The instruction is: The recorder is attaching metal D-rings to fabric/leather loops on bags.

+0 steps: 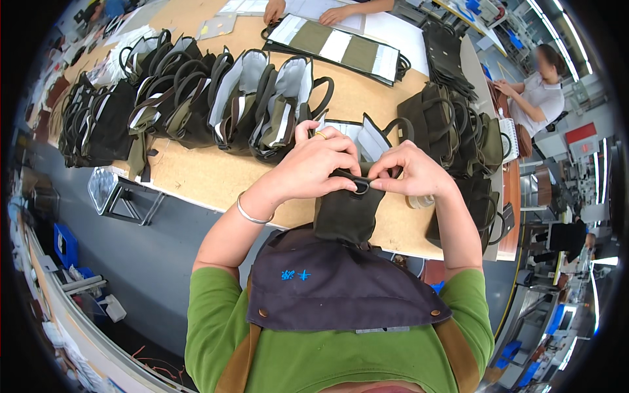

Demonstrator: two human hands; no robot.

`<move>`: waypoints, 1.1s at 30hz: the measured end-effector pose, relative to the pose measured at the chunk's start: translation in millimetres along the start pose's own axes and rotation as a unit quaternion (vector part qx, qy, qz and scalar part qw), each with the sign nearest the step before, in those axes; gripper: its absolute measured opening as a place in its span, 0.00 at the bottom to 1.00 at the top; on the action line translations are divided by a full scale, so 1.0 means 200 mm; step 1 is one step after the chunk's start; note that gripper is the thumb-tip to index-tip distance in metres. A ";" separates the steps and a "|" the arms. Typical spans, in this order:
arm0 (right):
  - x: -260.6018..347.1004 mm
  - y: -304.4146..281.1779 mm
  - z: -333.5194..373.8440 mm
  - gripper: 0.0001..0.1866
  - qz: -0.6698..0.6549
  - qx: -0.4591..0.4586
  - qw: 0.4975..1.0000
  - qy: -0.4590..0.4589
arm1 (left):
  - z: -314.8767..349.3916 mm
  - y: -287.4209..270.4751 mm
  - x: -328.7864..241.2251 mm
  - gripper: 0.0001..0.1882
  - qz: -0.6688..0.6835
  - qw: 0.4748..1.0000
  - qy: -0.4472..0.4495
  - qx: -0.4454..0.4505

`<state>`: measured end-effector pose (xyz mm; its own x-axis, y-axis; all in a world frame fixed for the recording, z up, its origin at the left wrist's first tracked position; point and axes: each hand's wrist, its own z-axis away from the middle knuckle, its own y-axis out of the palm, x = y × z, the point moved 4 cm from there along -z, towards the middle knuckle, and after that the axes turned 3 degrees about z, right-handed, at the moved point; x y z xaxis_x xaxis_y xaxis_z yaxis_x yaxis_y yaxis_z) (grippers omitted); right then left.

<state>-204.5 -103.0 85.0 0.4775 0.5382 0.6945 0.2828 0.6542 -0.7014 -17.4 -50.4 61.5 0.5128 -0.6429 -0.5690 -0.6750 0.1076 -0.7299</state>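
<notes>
A small dark olive bag stands at the table's front edge, against my apron. My left hand pinches its top edge between thumb and fingers. From the other side, my right hand grips the same edge with thumb and forefinger. Between my fingertips a dark loop with a metal ring shows at the rim. Behind my hands, the bag's pale lining and a dark handle stick up. My fingers hide part of the opening.
A row of dark bags with pale linings lines the table's left. More dark bags are stacked at the right, near a small clear container. Across the table, another person's hands rest near a flat bag panel.
</notes>
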 end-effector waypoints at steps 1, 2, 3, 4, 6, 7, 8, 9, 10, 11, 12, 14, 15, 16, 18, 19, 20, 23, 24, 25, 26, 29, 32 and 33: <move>0.01 0.00 0.00 0.06 0.012 0.010 1.000 0.014 | 0.00 0.03 0.02 0.13 0.010 1.000 -0.014 0.018; 0.01 0.01 0.00 0.06 0.016 0.005 1.000 0.002 | -0.01 0.05 0.03 0.14 0.020 0.999 -0.023 0.038; 0.00 0.01 0.00 0.07 0.019 0.001 1.000 -0.010 | -0.01 0.04 0.03 0.13 0.035 0.998 -0.016 0.040; 0.00 0.01 0.00 0.08 0.023 -0.003 0.999 -0.022 | -0.01 0.03 0.03 0.13 0.049 0.998 -0.008 0.041; 0.02 0.01 0.03 0.08 0.073 -0.025 0.994 -0.077 | 0.00 0.00 0.05 0.15 0.049 0.998 -0.008 0.040; 0.03 0.00 0.05 0.09 0.098 -0.036 0.989 -0.105 | 0.01 -0.03 0.08 0.17 0.033 0.999 -0.017 0.037; 0.03 -0.01 0.05 0.09 0.089 -0.043 0.990 -0.098 | 0.01 -0.05 0.10 0.20 0.015 0.999 -0.027 0.032; 0.03 -0.02 0.07 0.08 0.081 -0.051 0.991 -0.090 | 0.00 -0.06 0.11 0.27 -0.005 0.995 -0.070 0.069; 0.03 -0.04 0.09 0.08 0.072 -0.059 0.992 -0.083 | -0.02 -0.06 0.13 0.26 -0.026 0.995 -0.072 0.061; 0.03 -0.07 0.11 0.07 0.117 -0.073 0.989 -0.058 | -0.04 -0.05 0.15 0.26 -0.046 0.995 -0.078 0.050; 0.02 -0.10 0.12 0.07 0.121 -0.082 0.987 -0.065 | -0.05 -0.04 0.17 0.26 -0.067 0.993 -0.084 0.039; -0.02 -0.17 0.16 0.07 0.130 -0.103 0.983 -0.075 | -0.06 -0.04 0.12 0.24 -0.049 0.998 -0.035 -0.024; 0.01 -0.24 0.21 0.08 0.228 -0.125 0.963 -0.071 | -0.07 -0.06 0.04 0.24 -0.051 0.998 -0.014 -0.039; 0.01 -0.30 0.26 0.09 0.248 -0.157 0.955 -0.045 | -0.07 -0.07 -0.04 0.24 -0.053 0.997 0.007 -0.053; -0.06 -0.35 0.35 0.09 0.128 -0.222 0.966 -0.024 | -0.05 -0.04 -0.23 0.28 -0.030 0.992 0.081 -0.088; -0.09 -0.34 0.38 0.15 0.091 -0.223 0.971 0.009 | -0.03 -0.04 -0.29 0.36 -0.047 0.994 0.094 -0.038; -0.17 -0.30 0.38 0.18 0.091 -0.255 0.961 0.053 | -0.03 -0.04 -0.27 0.39 -0.062 0.995 0.068 -0.032; -0.57 0.00 0.38 0.28 0.091 -0.283 0.929 0.222 | 0.04 0.08 -0.07 0.48 -0.107 0.994 -0.032 0.016; -0.67 0.13 0.37 0.32 0.094 -0.245 0.920 0.290 | 0.09 0.14 0.01 0.43 -0.113 0.980 -0.111 0.120; -0.68 0.21 0.34 0.32 0.095 -0.242 0.919 0.297 | 0.18 0.22 0.06 0.34 -0.154 0.969 -0.118 0.155; -0.70 0.29 0.32 0.33 0.093 -0.239 0.917 0.306 | 0.21 0.28 0.10 0.31 -0.126 0.973 -0.130 0.144; -0.70 0.29 0.25 0.27 0.058 -0.272 0.943 0.185 | 0.31 0.43 0.16 0.17 -0.068 0.984 -0.124 0.112; -0.59 0.16 0.16 0.21 0.015 -0.312 0.939 0.143 | 0.31 0.46 0.01 0.16 -0.015 0.987 -0.099 0.127; -0.59 0.10 0.12 0.19 0.106 -0.341 0.930 0.087 | 0.33 0.49 -0.02 0.17 0.014 0.995 -0.053 0.080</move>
<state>-275.1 -139.6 -7.0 0.6936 0.4841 0.5334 0.5999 0.0217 -0.7998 -51.2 12.6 -31.8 0.5532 -0.5556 -0.6207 -0.6013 0.2493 -0.7591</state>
